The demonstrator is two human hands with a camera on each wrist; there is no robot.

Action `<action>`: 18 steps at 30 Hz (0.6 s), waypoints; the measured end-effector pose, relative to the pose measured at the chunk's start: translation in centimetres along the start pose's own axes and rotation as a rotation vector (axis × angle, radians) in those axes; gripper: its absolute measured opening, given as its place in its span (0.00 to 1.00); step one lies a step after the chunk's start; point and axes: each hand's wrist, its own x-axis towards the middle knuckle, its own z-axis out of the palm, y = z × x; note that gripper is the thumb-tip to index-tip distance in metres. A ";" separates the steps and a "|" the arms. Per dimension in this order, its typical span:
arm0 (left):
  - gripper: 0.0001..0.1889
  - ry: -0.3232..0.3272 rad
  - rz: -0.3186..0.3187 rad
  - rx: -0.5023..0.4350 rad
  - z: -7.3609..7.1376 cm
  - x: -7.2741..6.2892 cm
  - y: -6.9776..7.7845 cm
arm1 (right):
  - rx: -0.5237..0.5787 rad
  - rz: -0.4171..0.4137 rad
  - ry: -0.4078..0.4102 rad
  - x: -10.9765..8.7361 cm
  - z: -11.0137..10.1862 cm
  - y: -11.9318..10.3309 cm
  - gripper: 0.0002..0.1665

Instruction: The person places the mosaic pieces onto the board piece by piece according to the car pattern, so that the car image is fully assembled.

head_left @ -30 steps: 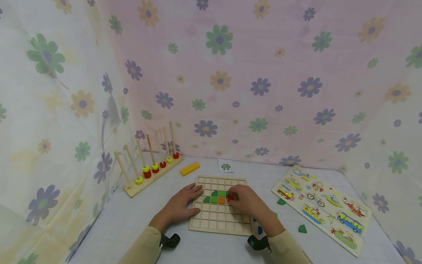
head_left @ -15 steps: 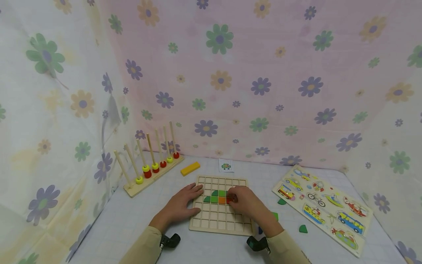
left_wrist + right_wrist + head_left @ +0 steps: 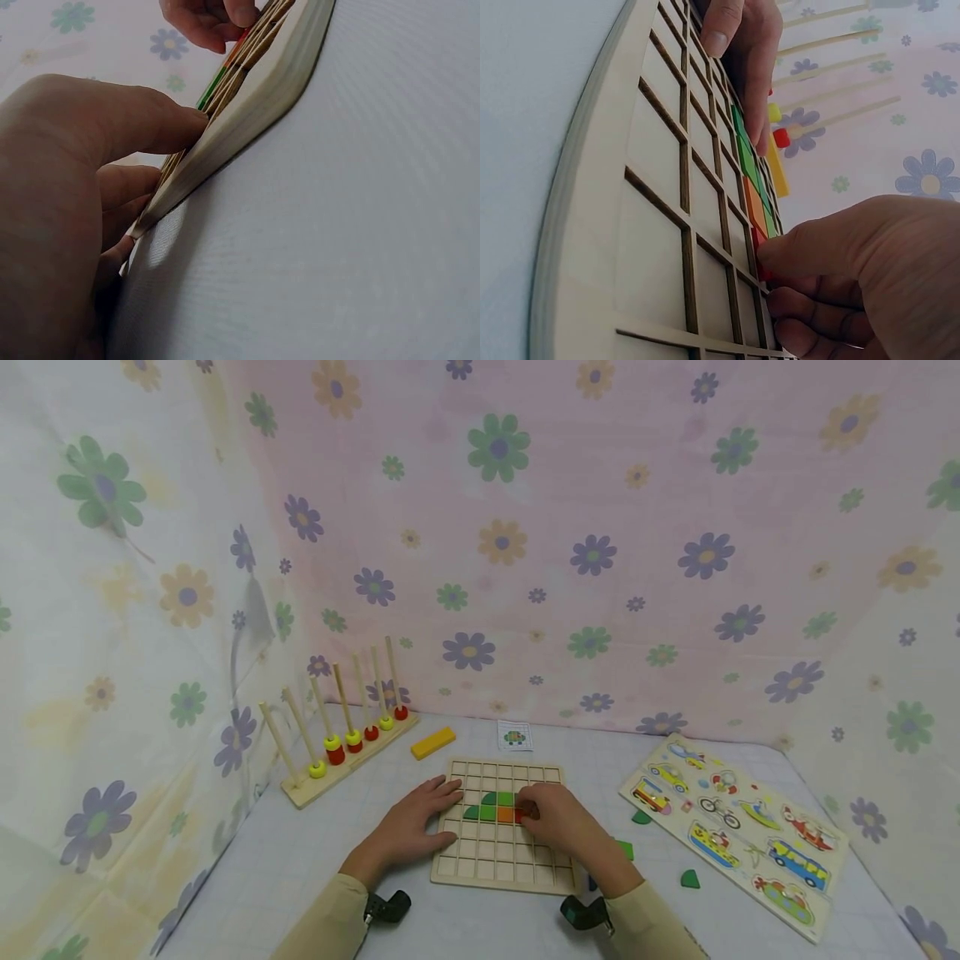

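A wooden grid board (image 3: pixel 498 850) lies on the table in the head view. Green pieces (image 3: pixel 488 812) and an orange square (image 3: pixel 506 814) sit in its cells. At the right end of that row, a red block (image 3: pixel 759 251) lies in or at a cell, partly hidden by my right hand (image 3: pixel 562 818). The thumb touches the red block and the other fingers curl beside it. My left hand (image 3: pixel 411 822) rests on the board's left edge, fingers spread, thumb on the frame in the left wrist view.
A small pattern card (image 3: pixel 514 737) and a yellow bar (image 3: pixel 432 743) lie behind the board. A bead rack with pegs (image 3: pixel 348 760) stands at left. At right are a vehicle puzzle board (image 3: pixel 738 835) and loose green pieces (image 3: pixel 689 879); blue ones lie partly hidden by my right arm.
The red block, raised and tilted in my right fingers a second ago, now lies lower and flatter at the cell beside the orange square. My left hand stays put.
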 end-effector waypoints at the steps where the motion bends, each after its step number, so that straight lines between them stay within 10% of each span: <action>1: 0.36 0.001 0.001 0.000 0.0 0.0 0.0 | -0.002 0.000 0.000 0.0 0.0 0.0 0.10; 18: 0.36 -0.010 -0.006 0.005 -0.1 0.1 -0.1 | -0.017 0.124 0.074 -1.5 -2.5 0.9 0.08</action>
